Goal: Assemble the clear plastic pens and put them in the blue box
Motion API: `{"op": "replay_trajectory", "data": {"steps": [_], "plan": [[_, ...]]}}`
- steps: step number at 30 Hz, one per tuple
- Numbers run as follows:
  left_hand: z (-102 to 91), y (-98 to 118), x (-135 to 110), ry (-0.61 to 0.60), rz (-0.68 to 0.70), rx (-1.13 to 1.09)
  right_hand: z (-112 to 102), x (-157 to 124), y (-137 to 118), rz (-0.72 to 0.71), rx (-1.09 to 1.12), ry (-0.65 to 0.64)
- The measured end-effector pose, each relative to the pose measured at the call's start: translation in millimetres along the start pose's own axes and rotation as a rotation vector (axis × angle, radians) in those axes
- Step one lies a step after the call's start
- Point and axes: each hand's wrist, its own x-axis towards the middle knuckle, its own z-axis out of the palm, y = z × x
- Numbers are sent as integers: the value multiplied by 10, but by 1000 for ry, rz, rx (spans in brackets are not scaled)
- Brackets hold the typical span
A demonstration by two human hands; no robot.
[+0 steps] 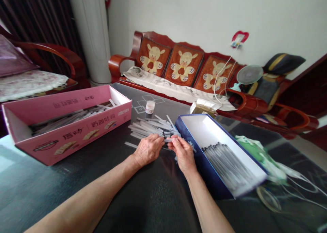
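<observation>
My left hand [148, 149] and my right hand [182, 153] meet over the dark table, both with fingers pinched on a thin white stick [168, 140] held between them. Just beyond the fingertips lies a loose pile of the same white sticks [150, 126]. A blue box with a white inside [204, 132] stands right of my right hand and holds a row of thin dark sticks [227, 161]. A long pink box [68, 131] to the left contains more pale sticks.
A small white jar [150, 106] and a tan carton [203, 107] stand at the table's far side. A green and white plastic bag [260, 158] with cords lies at the right. A red wooden sofa [184, 66] with cushions runs behind.
</observation>
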Motion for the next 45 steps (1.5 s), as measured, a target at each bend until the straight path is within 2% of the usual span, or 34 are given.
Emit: {"op": "replay_trajectory", "data": {"steps": [11,18,22,25,28,32,35,37,40,43,45], "plan": [[-8,0,-6,36,53,121,1,8,37,38,5,-1],[1,3,-17,31,66,124,42,1,-1,101,63,6],[-2,-8,9,29,73,116,37,11,-1,83,2,1],[-4,-30,47,30,80,134,10,14,-22,-18,-191,5],[0,-56,63,71,104,173,-9,-6,-117,-196,-517,-7],[16,-68,41,116,155,127,29,-74,-364,-453,-934,-132],[6,-47,32,95,180,76,81,-143,-592,-485,-1254,-263],[-25,-25,37,106,194,46,49,-178,-749,-479,-1404,-306],[-78,-6,46,225,140,28,-256,-192,-979,-504,-1459,-221],[-81,-26,44,291,87,24,-881,-171,-1173,-457,-1567,45],[-48,-57,38,291,81,20,-1345,-167,-1256,-329,-1718,161]]}}
